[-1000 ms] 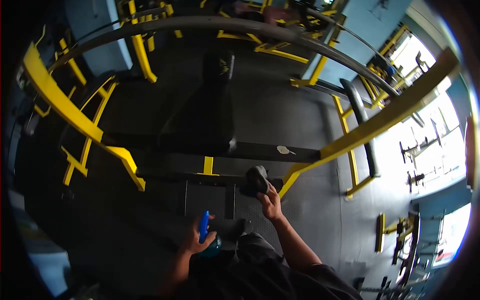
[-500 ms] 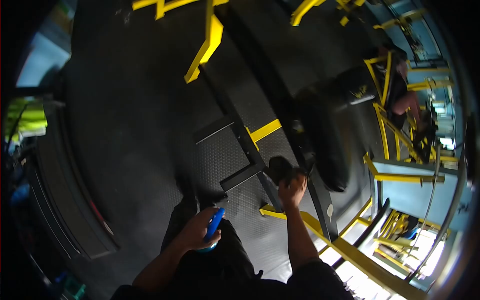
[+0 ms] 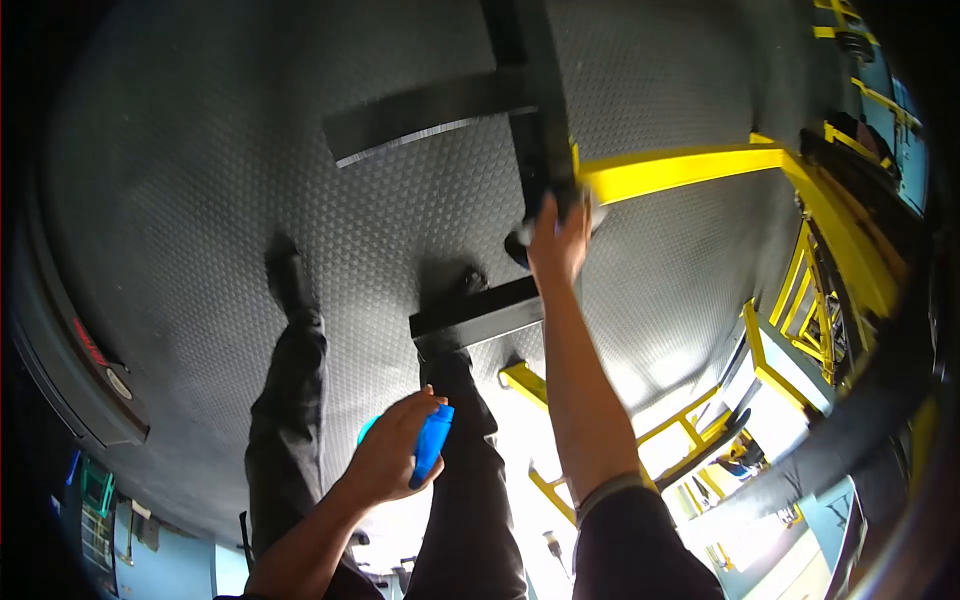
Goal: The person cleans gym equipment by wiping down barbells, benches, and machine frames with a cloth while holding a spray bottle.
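My left hand [image 3: 395, 450] is wrapped round what looks like a blue spray bottle [image 3: 432, 447], held low in front of my legs. A bit of teal shows behind the knuckles, and the fingers hide most of the bottle. My right hand [image 3: 562, 240] reaches forward to the black metal frame [image 3: 530, 150], where a yellow bar [image 3: 680, 172] joins it. Its fingers are closed over a dark cloth [image 3: 517, 248], pressed against the frame. The cloth is blurred and partly hidden under the hand.
Two black crossbars, a farther one [image 3: 430, 115] and a nearer one [image 3: 480, 315], stick out leftward from the frame over a textured rubber floor [image 3: 200, 190]. A dark machine [image 3: 90, 340] stands at the left. More yellow gym frames [image 3: 690, 430] are on the right.
My view has swung nearer to the frame and lower. The right hand with the cloth has moved along the frame to the yellow bar's joint. My left hand still holds the bottle.
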